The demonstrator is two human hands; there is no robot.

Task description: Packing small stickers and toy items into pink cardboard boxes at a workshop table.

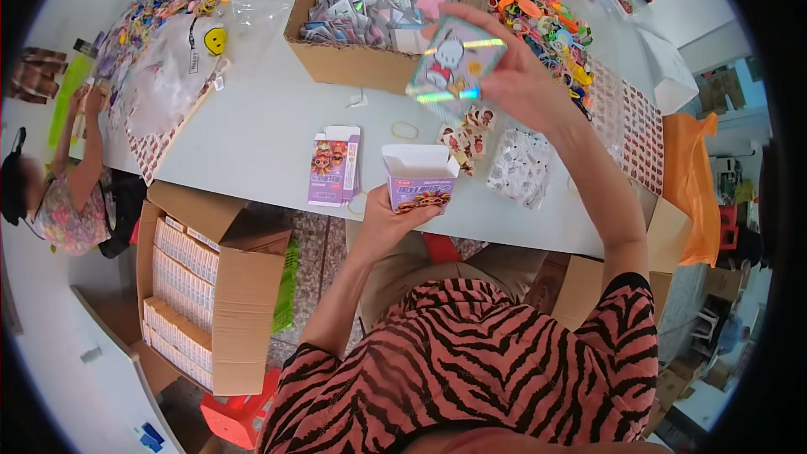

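Left hand (382, 217) clamped round open box (419, 182), mouth upward for filling; right hand (513, 67) pinching shiny card (456, 67) above, fingers closed on it.

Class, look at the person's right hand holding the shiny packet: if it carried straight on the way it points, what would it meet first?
Probably the open cardboard box of packets; depth is unclear.

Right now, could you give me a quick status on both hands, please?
Left hand holds open purple box upright. Right hand holds shiny cartoon packet above it. Nothing between packet and box.
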